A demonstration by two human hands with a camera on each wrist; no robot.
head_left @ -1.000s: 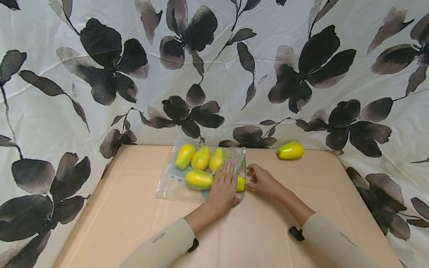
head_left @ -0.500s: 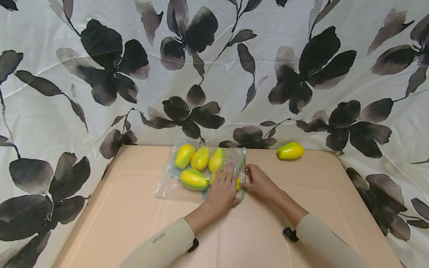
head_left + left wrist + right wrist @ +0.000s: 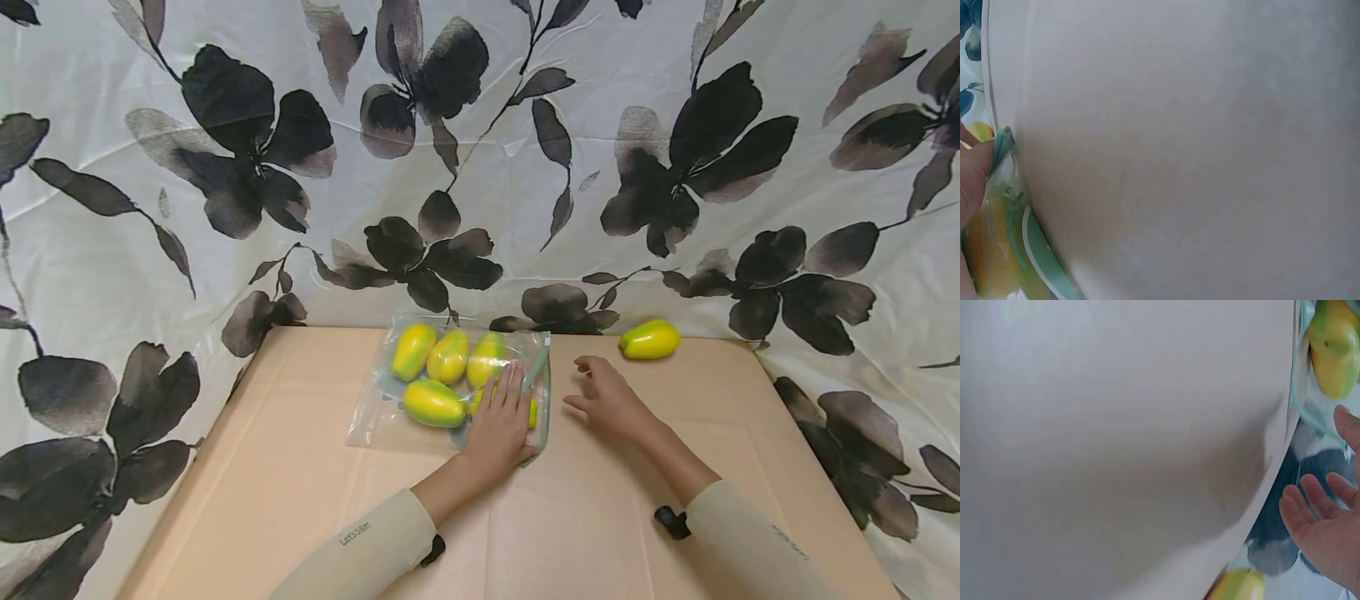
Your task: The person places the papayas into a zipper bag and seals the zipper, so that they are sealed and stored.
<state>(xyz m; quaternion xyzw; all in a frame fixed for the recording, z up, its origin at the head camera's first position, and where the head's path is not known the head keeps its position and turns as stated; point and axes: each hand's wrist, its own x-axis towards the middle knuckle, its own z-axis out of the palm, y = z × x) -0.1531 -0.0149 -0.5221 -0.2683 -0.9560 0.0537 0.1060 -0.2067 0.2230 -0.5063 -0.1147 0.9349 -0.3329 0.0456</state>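
Note:
A clear zip bag (image 3: 367, 425) with a teal zip edge lies on the board, holding several yellow-green papayas (image 3: 435, 404). My left hand (image 3: 498, 421) rests on the bag's right part with fingers straight, partly covering a papaya under it. In the left wrist view, the thumb (image 3: 975, 175) is right at the teal zip edge. Just right of the bag's mouth, my right hand (image 3: 607, 400) has relaxed, spread fingers and holds nothing. Beyond it lies a single loose papaya (image 3: 649, 340) outside the bag, also showing at the bottom of the right wrist view.
The tan board (image 3: 600, 542) ends at the back against a white cloth (image 3: 525, 192) printed with dark flowers, which also hangs along both sides. A black wrist device (image 3: 671, 522) sits at the right sleeve.
My right hand moved in to the bag's mouth, then drew back to the right. Inside the bag, the front papayas shifted slightly left. My left hand stayed in place.

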